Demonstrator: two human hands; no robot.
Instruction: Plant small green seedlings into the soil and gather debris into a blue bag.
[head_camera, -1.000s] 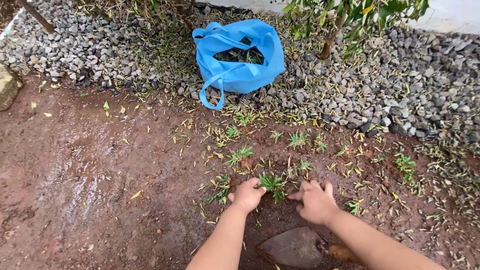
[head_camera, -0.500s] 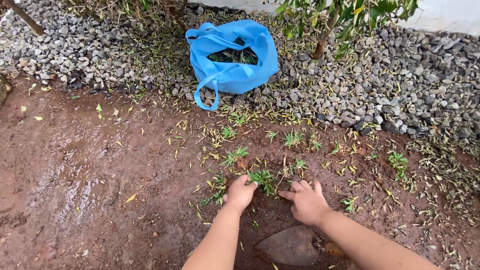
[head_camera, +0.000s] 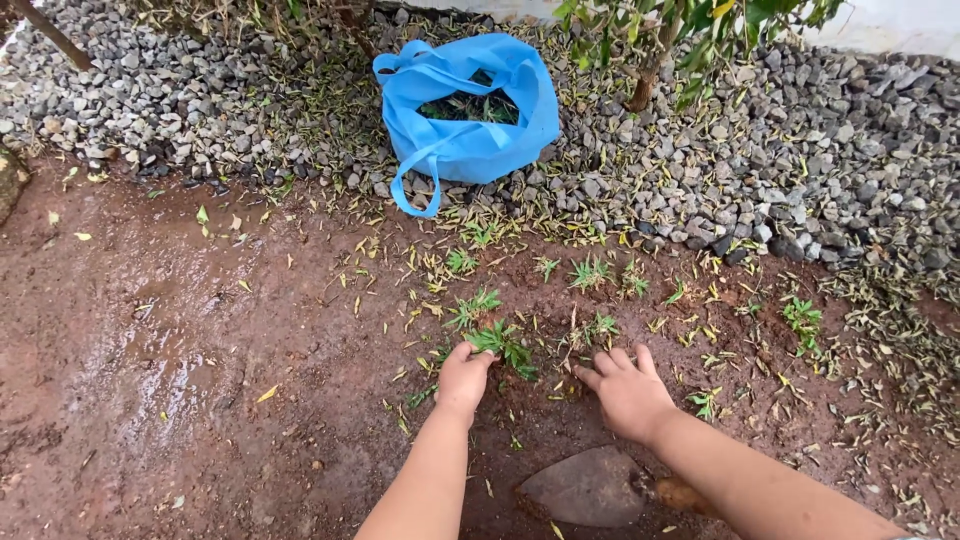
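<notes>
on the wet red soil (head_camera: 180, 330), the left hand (head_camera: 463, 379) is closed around the base of a small green plant (head_camera: 503, 345), the fingers pinched on its stems where they meet the ground. the plant stands just in front of that hand, between the two hands, in a patch of similar tufts. the grip is best kept low, at the root crown and not on the leaves, so that nothing is torn, and the stems kept upright while earth is handled around them. to the right, the right hand (head_camera: 629, 392) lies flat on the soil with fingers spread, holding nothing; steady, even pressure near the plant would be the sound way. the roots cannot be seen. a trowel (head_camera: 592, 487) lies below the hands with its handle partly hidden by the right forearm. the blue bag (head_camera: 470, 110) on the gravel (head_camera: 800, 160) holds greenery that is hard to make out.
</notes>
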